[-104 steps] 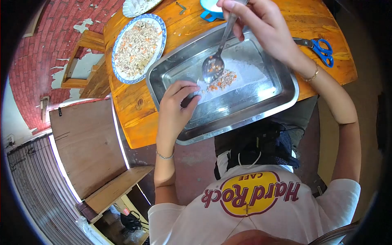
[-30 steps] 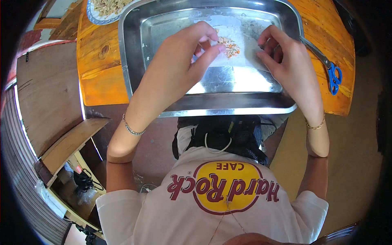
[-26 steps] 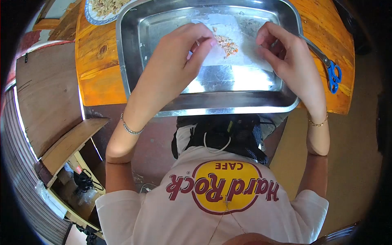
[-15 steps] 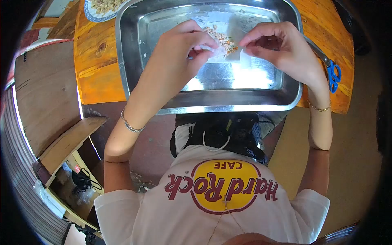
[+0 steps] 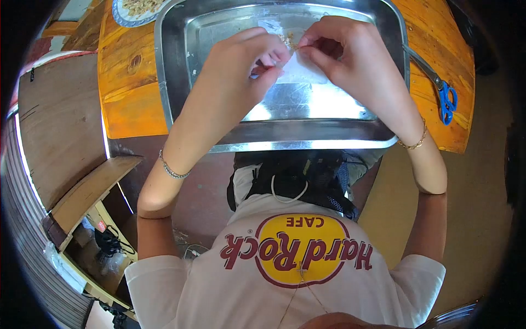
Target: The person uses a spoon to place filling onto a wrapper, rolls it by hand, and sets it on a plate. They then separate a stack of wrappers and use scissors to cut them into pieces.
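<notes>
A thin whitish translucent wrapper lies in the metal tray, folded partly over a chopped, crumbly filling. My right hand pinches the wrapper's edge beside the filling, thumb and index finger together. On the other side my left hand has its thumb and fingers pinched at the wrapper's left edge. Most of the filling is hidden by the folded wrapper and my hands.
Blue-handled scissors lie on the wooden table at the right, blades against the tray rim. A patterned plate of chopped filling stands at the upper left. A wooden shelf is at the lower left.
My right hand has moved left and up, carrying its side of the wrapper over the filling. My left hand has stayed nearly in place.
</notes>
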Demonstrator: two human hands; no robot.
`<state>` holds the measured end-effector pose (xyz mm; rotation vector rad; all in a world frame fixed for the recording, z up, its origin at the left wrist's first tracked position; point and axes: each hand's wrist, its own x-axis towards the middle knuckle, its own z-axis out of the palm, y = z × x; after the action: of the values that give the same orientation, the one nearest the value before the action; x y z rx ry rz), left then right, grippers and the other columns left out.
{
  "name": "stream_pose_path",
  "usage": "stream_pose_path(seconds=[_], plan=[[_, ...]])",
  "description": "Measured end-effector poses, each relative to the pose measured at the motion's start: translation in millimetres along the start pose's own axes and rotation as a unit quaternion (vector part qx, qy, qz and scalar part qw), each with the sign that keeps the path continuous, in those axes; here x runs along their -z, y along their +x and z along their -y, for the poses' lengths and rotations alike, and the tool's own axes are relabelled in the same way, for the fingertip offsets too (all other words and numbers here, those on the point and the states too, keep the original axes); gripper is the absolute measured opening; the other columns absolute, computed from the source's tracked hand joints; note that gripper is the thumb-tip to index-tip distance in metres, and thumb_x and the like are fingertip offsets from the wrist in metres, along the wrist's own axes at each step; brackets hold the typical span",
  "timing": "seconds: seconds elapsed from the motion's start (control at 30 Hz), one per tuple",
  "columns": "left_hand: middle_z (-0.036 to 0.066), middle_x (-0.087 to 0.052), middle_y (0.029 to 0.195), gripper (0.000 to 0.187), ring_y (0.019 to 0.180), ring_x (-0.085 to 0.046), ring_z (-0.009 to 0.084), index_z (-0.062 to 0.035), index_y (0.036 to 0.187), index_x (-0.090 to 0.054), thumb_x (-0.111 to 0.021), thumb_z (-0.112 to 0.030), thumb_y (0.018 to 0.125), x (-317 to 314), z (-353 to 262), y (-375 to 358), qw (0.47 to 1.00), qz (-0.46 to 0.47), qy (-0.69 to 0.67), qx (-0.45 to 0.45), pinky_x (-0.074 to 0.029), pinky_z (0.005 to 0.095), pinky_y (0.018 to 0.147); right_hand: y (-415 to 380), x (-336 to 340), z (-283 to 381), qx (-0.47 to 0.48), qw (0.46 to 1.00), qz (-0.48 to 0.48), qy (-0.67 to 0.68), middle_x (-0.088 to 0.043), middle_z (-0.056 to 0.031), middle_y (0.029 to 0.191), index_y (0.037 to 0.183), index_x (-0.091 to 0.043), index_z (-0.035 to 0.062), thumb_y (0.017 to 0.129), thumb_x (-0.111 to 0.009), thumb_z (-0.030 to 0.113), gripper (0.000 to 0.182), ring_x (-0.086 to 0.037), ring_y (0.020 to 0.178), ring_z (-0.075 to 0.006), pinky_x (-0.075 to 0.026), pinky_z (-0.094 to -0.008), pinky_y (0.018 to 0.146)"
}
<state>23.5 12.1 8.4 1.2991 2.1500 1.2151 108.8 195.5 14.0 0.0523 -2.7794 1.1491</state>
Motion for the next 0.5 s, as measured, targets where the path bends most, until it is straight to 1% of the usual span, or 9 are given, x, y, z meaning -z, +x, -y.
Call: stream_pose_path(seconds=[0.03,0.13,0.23,0.33,0.4,0.43,0.5], plan=[[0.013,-0.060,0.085,0.022,0.075,-0.063,0.0256,0.0001,0.099,-0.061,-0.065,0.004,0.078,-0.1,-1.6,-0.3,1.000,-0.005,-0.007,0.006,-0.052,0.0299,0.065,-0.2,-0.8,0.3,0.001,1.000,-0.003,-0.001,-0.065,-0.0115,0.078,0.089,-0.066,-0.0026,0.081,-0.068,0.003,0.011,-0.066,0.067,-0.0168,-0.053,-0.0268,0.065],[0.013,-0.060,0.088,0.023,0.076,-0.062,0.0281,-0.0016,0.100,-0.059,-0.064,0.002,0.078,-0.5,-4.4,-0.7,1.000,-0.004,0.007,0.000,-0.052,0.0324,0.068,-0.4,-2.4,0.3,0.005,1.000,-0.006,-0.004,-0.065,-0.0119,0.078,0.089,-0.065,-0.0026,0.080,-0.068,0.002,0.011,-0.066,0.067,-0.0182,-0.054,-0.0273,0.065],[0.008,-0.060,0.096,0.026,0.083,-0.062,0.0217,-0.0047,0.104,-0.063,-0.069,-0.004,0.078,3.0,-0.5,-3.9,0.991,0.042,0.106,-0.075,-0.051,0.0302,0.073,-0.3,-3.3,0.1,0.012,1.000,0.002,0.002,-0.065,-0.0120,0.079,0.090,-0.064,-0.0025,0.080,-0.068,0.001,0.011,-0.066,0.068,-0.0183,-0.054,-0.0279,0.065],[0.010,-0.058,0.100,0.027,0.088,-0.060,0.0265,-0.0052,0.104,-0.063,-0.069,-0.005,0.077,2.3,-3.8,-7.6,0.980,0.058,0.161,-0.100,-0.050,0.0339,0.076,-1.9,-3.8,0.2,0.016,1.000,0.007,0.022,-0.064,-0.0120,0.079,0.092,-0.063,-0.0025,0.080,-0.067,0.000,0.013,-0.067,0.068,-0.0192,-0.054,-0.0285,0.065],[0.010,-0.058,0.100,0.027,0.090,-0.059,0.0270,-0.0044,0.103,-0.063,-0.069,-0.005,0.076,1.8,-3.5,-7.8,0.971,0.060,0.194,-0.130,-0.049,0.0357,0.078,-4.1,-3.8,-2.2,0.024,0.999,0.011,0.031,-0.064,-0.0121,0.081,0.093,-0.062,-0.0026,0.079,-0.067,-0.001,0.015,-0.067,0.069,-0.0201,-0.055,-0.0288,0.065],[0.010,-0.058,0.100,0.027,0.091,-0.058,0.0272,-0.0039,0.102,-0.064,-0.069,-0.005,0.076,1.7,-3.2,-7.8,0.965,0.061,0.210,-0.144,-0.049,0.0366,0.079,-5.5,-3.2,-3.1,0.039,0.999,0.013,0.026,-0.063,-0.0124,0.079,0.090,-0.062,-0.0024,0.078,-0.067,0.001,0.012,-0.065,0.069,-0.0219,-0.054,-0.0305,0.065],[0.009,-0.058,0.098,0.026,0.089,-0.058,0.0258,-0.0032,0.100,-0.064,-0.069,-0.006,0.075,0.8,3.1,-7.6,0.956,0.060,0.230,-0.174,-0.050,0.0358,0.076,-8.8,-1.2,-5.0,0.070,0.997,0.017,0.015,-0.061,-0.0130,0.075,0.083,-0.063,-0.0019,0.077,-0.066,0.004,0.009,-0.062,0.069,-0.0256,-0.051,-0.0338,0.067]])
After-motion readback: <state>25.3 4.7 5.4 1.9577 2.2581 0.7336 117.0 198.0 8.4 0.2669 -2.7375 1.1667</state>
